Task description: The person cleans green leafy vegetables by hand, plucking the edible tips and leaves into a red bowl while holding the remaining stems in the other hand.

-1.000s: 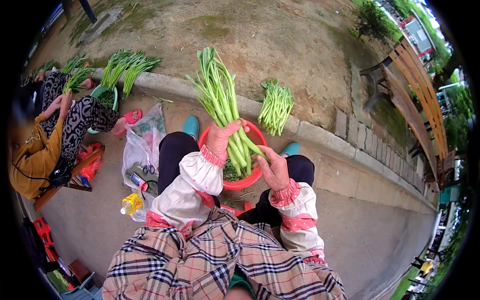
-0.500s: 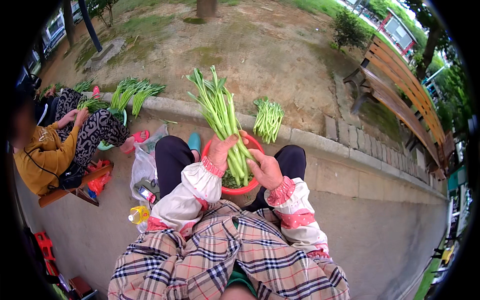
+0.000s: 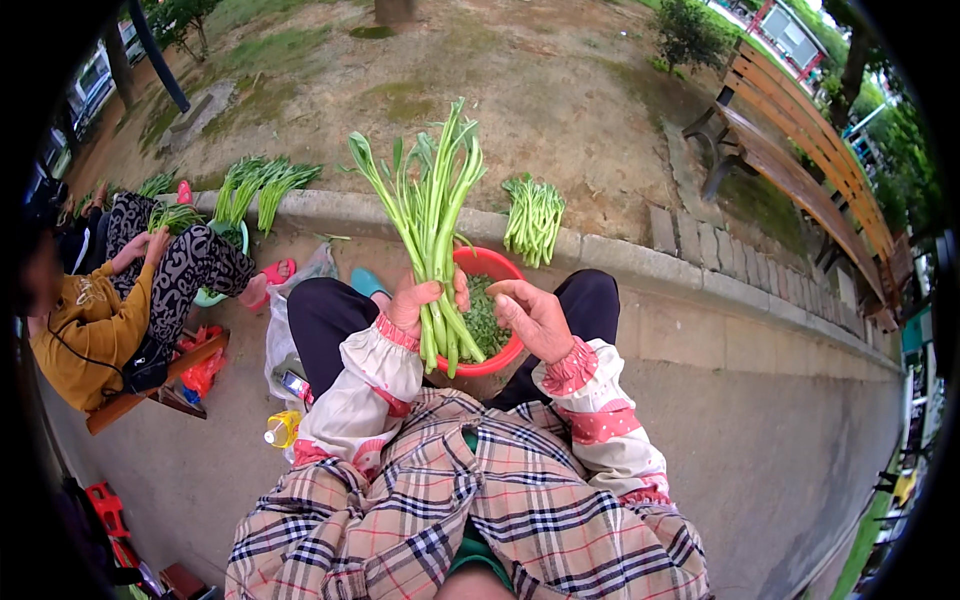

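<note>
My left hand (image 3: 412, 305) is clamped around a bunch of green stalks (image 3: 432, 230) above a red basin (image 3: 488, 259) of loose green leaves (image 3: 487, 326). My right hand (image 3: 534, 320), fingers curled, is apart from the bunch (whether it pinches anything, I cannot tell). Leftward, a pale green basin (image 3: 245, 238) holds greens.

Hides some fingers of the left hand (image 3: 408, 308) behind the stalks (image 3: 434, 235), along with part of the red basin (image 3: 487, 262). Leaves unclear any scrap pinched by the right hand (image 3: 535, 320); shows the cut leaves (image 3: 487, 318) too small to tell apart. Tucks part of a teal shoe (image 3: 366, 282) and pale bag (image 3: 278, 332) behind the left leg (image 3: 322, 318). Shows the phone (image 3: 296, 386) too small to read. Loses the head (image 3: 42, 262) of a seated co-worker (image 3: 112, 325) to blur, part of the plaid shirt (image 3: 370, 520) to the lower edge.
</note>
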`<state>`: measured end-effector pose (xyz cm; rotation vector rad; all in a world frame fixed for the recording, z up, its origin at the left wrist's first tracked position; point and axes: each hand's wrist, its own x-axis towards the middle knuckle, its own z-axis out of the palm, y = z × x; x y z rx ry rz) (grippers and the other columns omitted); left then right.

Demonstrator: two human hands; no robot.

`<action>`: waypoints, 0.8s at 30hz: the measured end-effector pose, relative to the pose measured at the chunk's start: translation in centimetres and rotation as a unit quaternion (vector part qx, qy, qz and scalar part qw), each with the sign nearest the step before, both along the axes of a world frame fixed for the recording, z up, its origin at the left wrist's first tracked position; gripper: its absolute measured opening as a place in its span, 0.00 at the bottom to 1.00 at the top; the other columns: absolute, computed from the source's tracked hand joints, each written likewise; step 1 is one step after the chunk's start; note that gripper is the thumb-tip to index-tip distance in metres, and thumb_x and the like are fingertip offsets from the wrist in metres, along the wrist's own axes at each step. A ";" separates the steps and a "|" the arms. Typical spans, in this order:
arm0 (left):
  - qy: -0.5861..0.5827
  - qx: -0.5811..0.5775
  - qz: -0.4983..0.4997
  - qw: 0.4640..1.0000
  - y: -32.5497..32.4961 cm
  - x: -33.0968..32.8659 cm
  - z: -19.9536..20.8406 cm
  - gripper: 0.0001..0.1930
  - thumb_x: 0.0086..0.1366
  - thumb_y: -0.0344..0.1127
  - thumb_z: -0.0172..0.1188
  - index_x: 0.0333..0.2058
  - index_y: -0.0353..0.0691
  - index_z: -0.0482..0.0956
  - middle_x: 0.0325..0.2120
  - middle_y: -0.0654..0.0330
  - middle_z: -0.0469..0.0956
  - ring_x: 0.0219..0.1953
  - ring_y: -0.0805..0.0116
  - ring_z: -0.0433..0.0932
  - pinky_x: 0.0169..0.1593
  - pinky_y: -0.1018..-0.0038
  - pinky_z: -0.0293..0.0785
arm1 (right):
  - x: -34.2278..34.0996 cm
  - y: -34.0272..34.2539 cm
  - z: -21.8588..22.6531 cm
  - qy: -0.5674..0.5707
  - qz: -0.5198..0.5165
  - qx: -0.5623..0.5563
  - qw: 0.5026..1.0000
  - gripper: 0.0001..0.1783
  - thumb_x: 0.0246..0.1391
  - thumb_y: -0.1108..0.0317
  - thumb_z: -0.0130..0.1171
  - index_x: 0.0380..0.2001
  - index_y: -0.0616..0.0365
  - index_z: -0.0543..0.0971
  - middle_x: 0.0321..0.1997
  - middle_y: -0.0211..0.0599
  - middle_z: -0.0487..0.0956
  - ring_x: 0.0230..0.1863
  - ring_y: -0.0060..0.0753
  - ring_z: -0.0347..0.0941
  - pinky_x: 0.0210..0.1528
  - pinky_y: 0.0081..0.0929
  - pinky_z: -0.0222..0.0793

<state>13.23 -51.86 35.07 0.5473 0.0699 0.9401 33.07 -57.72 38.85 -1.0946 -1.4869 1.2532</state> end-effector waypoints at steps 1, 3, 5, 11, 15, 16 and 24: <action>0.013 0.003 -0.011 1.000 -0.1 -0.1 -0.1 0.34 0.52 0.30 0.64 0.57 0.39 0.57 0.33 0.54 0.74 0.34 0.61 0.77 0.38 0.67 0.76 | -0.3 0.3 -0.4 0.017 -0.007 0.001 1.000 0.13 0.59 0.67 0.52 0.42 0.65 0.74 0.29 0.33 0.75 0.27 0.19 0.69 0.31 0.21 0.67; 0.047 0.015 -0.031 0.998 -0.3 -0.1 0.1 0.33 0.51 0.32 0.64 0.55 0.37 0.60 0.33 0.53 0.75 0.33 0.60 0.77 0.38 0.67 0.76 | -0.7 1.0 -1.7 -0.036 0.004 0.055 0.998 0.13 0.58 0.69 0.51 0.44 0.65 0.73 0.31 0.34 0.75 0.30 0.22 0.70 0.33 0.22 0.68; 0.086 0.030 -0.031 0.995 -0.5 0.4 0.4 0.28 0.51 0.35 0.65 0.49 0.36 0.66 0.32 0.53 0.74 0.32 0.60 0.78 0.36 0.67 0.77 | -1.0 1.8 -3.1 -0.042 0.012 0.109 0.993 0.14 0.57 0.70 0.52 0.45 0.65 0.73 0.31 0.34 0.75 0.33 0.24 0.71 0.35 0.23 0.68; 0.118 0.012 -0.058 0.991 -0.4 0.7 0.0 0.31 0.51 0.34 0.64 0.53 0.35 0.61 0.32 0.51 0.74 0.32 0.60 0.78 0.36 0.69 0.78 | 0.1 2.8 -2.1 0.042 -0.054 0.041 0.997 0.27 0.56 0.75 0.51 0.59 0.65 0.61 0.45 0.39 0.73 0.42 0.26 0.71 0.44 0.23 0.68; 0.080 0.010 -0.087 0.993 -0.8 1.1 -0.2 0.34 0.53 0.36 0.63 0.55 0.35 0.57 0.33 0.51 0.73 0.31 0.60 0.79 0.35 0.69 0.79 | 0.3 3.2 -1.3 0.079 -0.088 0.015 0.993 0.26 0.54 0.77 0.50 0.57 0.66 0.63 0.46 0.39 0.72 0.43 0.26 0.72 0.44 0.23 0.69; 0.073 0.005 -0.091 0.993 -0.8 1.3 -0.2 0.34 0.53 0.37 0.62 0.56 0.35 0.57 0.33 0.51 0.73 0.31 0.60 0.79 0.35 0.69 0.79 | 0.3 3.2 -1.7 0.082 -0.104 0.014 0.991 0.25 0.54 0.78 0.50 0.57 0.65 0.64 0.46 0.39 0.72 0.43 0.26 0.72 0.44 0.23 0.69; 0.060 -0.032 -0.107 0.992 -0.7 1.4 -1.1 0.32 0.55 0.38 0.62 0.55 0.35 0.59 0.34 0.51 0.73 0.32 0.60 0.79 0.36 0.69 0.78 | -0.2 3.3 -2.7 -0.054 -0.129 0.147 0.979 0.17 0.52 0.79 0.52 0.48 0.67 0.70 0.47 0.41 0.69 0.42 0.30 0.74 0.43 0.23 0.71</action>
